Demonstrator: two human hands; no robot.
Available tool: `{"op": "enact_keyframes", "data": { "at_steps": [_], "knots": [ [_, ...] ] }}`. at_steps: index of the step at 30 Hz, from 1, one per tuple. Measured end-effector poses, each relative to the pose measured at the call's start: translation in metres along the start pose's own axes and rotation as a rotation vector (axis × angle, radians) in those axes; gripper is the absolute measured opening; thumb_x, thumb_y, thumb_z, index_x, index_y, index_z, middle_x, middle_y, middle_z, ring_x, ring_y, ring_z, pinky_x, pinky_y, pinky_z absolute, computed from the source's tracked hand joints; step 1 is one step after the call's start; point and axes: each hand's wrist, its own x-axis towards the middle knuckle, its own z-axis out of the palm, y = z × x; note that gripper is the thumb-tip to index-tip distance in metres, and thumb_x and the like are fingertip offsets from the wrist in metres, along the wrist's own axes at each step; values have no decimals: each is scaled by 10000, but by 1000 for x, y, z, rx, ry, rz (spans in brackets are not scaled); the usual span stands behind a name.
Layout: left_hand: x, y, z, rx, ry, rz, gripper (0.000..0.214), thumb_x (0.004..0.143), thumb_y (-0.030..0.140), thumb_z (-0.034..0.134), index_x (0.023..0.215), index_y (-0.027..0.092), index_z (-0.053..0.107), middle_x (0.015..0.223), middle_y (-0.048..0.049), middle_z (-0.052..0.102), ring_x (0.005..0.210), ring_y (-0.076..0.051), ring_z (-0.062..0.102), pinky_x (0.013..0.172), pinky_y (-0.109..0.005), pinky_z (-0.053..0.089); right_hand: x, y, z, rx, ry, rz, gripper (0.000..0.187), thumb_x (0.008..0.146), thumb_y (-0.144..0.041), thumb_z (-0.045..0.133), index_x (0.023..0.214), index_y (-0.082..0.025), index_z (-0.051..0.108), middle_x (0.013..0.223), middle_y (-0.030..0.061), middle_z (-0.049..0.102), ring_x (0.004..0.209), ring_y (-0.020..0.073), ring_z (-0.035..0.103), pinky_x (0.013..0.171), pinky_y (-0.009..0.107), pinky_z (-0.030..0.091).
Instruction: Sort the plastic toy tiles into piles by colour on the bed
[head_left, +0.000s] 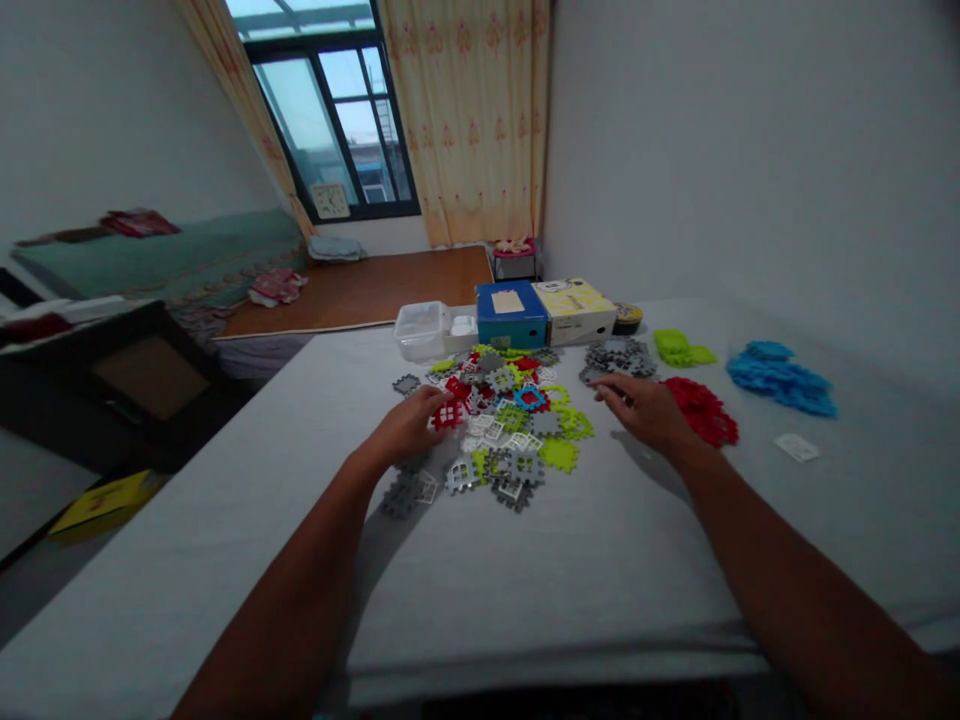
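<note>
A mixed heap of flat plastic interlocking tiles (502, 420) in grey, white, red, green and blue lies on the grey table (525, 570). My left hand (409, 425) rests at the heap's left edge, fingers curled on a red tile (448, 414). My right hand (645, 410) hovers palm down to the right of the heap, fingers stretched toward a grey pile (619, 357), with a red pile (703, 410) just beside it.
Sorted piles of green tiles (681, 349) and blue tiles (780, 378) lie at the right. A clear tub (422, 330), a blue box (510, 314) and a yellow-white box (576, 310) line the far edge. A white card (796, 447) lies at the right.
</note>
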Motion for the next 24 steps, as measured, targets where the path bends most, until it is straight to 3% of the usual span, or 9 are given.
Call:
{"op": "enact_keyframes", "data": {
  "at_steps": [4, 8, 13, 16, 18, 22, 24],
  "knots": [
    [5, 37, 21, -140, 57, 204, 493, 836, 268, 676, 1321, 229, 594, 1312, -130, 594, 1217, -244, 579, 1038, -430, 485, -5, -33, 20, 209, -140, -82, 260, 936, -364, 539, 1077, -212, 696, 1000, 66, 762, 712, 164, 676, 693, 291, 521],
    [4, 71, 46, -194, 15, 325, 582, 830, 247, 707, 1384, 264, 527, 1343, -122, 595, 1240, -241, 566, 1026, -434, 502, -13, -60, 42, 389, -335, -114, 232, 910, -368, 617, 1082, -217, 647, 1013, 50, 746, 714, 142, 666, 683, 267, 513],
    [1, 75, 57, -185, 23, 404, 643, 830, 259, 721, 1427, 276, 482, 1335, -131, 603, 1243, -249, 571, 1015, -438, 516, -13, -67, 46, 450, -371, -96, 138, 877, -284, 640, 989, -203, 643, 858, 25, 724, 695, 142, 637, 646, 255, 486],
    [2, 66, 56, -143, 63, 389, 665, 841, 248, 702, 1458, 293, 455, 1377, -118, 585, 1262, -249, 563, 1037, -439, 508, -2, -49, 23, 412, -303, -90, 189, 892, -309, 605, 1034, -199, 664, 952, 50, 727, 779, 158, 649, 684, 267, 495],
    [3, 60, 54, -114, 97, 352, 597, 867, 240, 664, 1436, 292, 489, 1368, -108, 597, 1247, -245, 579, 1039, -429, 510, 5, -23, -2, 335, -170, -27, 213, 906, -321, 554, 1020, -192, 681, 984, 62, 724, 838, 176, 651, 727, 288, 504],
    [6, 52, 50, -88, 134, 308, 452, 916, 260, 598, 1366, 280, 566, 1315, -94, 639, 1197, -227, 618, 1019, -404, 527, 4, 50, -60, 60, 162, 296, 277, 885, -265, 472, 1016, -172, 698, 972, 81, 726, 870, 208, 649, 799, 336, 513],
    [7, 51, 49, -92, 137, 314, 412, 926, 268, 584, 1338, 274, 591, 1292, -91, 655, 1183, -221, 628, 1017, -397, 529, -5, 85, -82, -144, 169, 503, 279, 847, -212, 466, 958, -157, 715, 951, 105, 732, 868, 222, 658, 802, 343, 515]
  ]
}}
